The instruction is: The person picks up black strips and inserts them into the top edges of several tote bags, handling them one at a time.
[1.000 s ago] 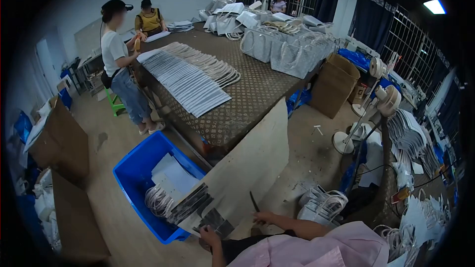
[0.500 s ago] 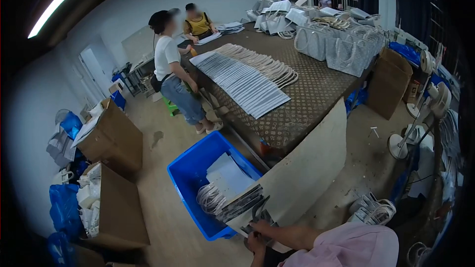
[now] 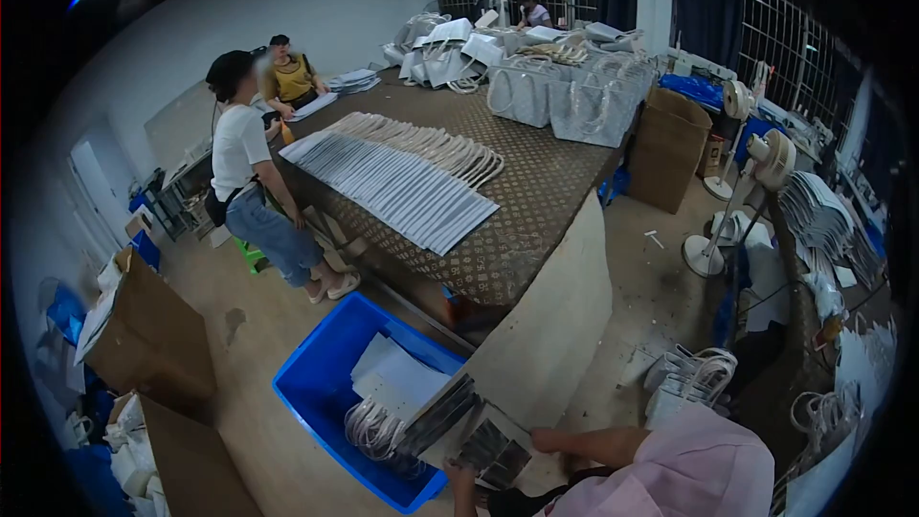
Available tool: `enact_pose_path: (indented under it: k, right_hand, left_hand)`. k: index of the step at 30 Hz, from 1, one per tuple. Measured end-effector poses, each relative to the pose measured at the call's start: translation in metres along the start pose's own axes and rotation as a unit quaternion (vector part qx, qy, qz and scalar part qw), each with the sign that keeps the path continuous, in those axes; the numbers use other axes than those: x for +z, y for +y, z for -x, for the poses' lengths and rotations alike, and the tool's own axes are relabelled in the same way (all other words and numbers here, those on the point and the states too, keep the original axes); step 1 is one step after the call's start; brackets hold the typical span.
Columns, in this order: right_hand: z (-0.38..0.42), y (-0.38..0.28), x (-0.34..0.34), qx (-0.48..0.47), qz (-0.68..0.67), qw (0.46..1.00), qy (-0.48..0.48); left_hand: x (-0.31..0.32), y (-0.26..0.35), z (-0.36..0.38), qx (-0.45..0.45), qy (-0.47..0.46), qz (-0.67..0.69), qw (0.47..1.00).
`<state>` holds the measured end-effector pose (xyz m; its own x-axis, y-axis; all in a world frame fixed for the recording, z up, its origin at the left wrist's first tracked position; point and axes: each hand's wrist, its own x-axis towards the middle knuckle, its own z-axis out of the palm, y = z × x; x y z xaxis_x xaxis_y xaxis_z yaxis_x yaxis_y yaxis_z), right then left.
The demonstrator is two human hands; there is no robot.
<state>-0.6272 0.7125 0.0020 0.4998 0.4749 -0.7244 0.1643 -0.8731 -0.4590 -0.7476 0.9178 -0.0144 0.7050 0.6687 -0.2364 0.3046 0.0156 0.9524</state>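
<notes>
A flat white panel with dark grey squares (image 3: 493,452) stands tilted near the bottom centre. My left hand (image 3: 462,472) grips its lower left part, with the fingers partly hidden. At its right edge is my right hand (image 3: 548,438), closed where a thin dark line, strap or edge, ends. Just left of the panel leans a stack of dark-edged pieces (image 3: 436,418), over the rim of a blue bin (image 3: 304,400). Looped pale rope handles (image 3: 373,426) and white sheets (image 3: 394,370) lie in the bin.
A patterned table (image 3: 541,187) bears a row of grey-white panels with rope handles (image 3: 402,182) and finished bags (image 3: 593,101). A person in a white top (image 3: 239,148) stands at its left side; others sit farther back. Cartons (image 3: 158,345) line the left, fans (image 3: 704,254) the right.
The view has turned right, so things sit farther left. My hands, close together before, have moved apart, and the panel with dark squares now shows between them.
</notes>
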Motion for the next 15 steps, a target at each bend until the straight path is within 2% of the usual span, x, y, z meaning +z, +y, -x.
enact_pose_path:
  k: [2,4,5,6,7,8,10,12,13,15]
  right_hand:
    - [0.02,0.048,-0.012,-0.018,0.039,0.995,0.091]
    - [0.054,0.1,-0.04,-0.059,0.185,0.981,0.023]
    - [0.077,0.115,-0.049,-0.093,0.297,0.946,-0.093]
    - [0.12,0.104,-0.062,-0.006,0.15,0.987,-0.056]
    - [0.136,0.109,-0.062,0.032,0.067,0.996,-0.041]
    - [0.152,0.113,-0.063,0.067,-0.017,0.997,-0.019]
    - [0.133,0.158,-0.037,0.013,-0.019,0.988,0.154]
    - [0.135,0.145,-0.049,-0.025,-0.175,0.976,0.131]
    - [0.14,0.133,-0.063,-0.046,-0.253,0.961,0.104]
    - [0.171,0.109,-0.1,-0.082,-0.311,0.945,0.06]
  left_hand:
    - [0.013,-0.025,-0.032,-0.017,0.036,0.116,0.992]
    - [0.017,-0.043,-0.041,-0.018,-0.014,0.067,0.998]
    - [0.017,-0.054,-0.04,0.004,-0.058,0.004,0.998]
    - [0.019,-0.064,-0.038,0.029,-0.105,-0.052,0.993]
    - [0.026,-0.071,-0.036,0.053,-0.146,-0.098,0.983]
    - [0.035,-0.053,-0.024,-0.137,-0.199,-0.05,0.969]
    - [0.074,0.039,0.016,-0.174,-0.287,-0.003,0.942]
    - [0.132,0.095,0.049,-0.218,-0.345,0.08,0.909]
    - [0.166,0.13,0.057,-0.205,-0.347,0.075,0.912]
    - [0.222,0.183,0.088,-0.147,-0.286,0.118,0.939]
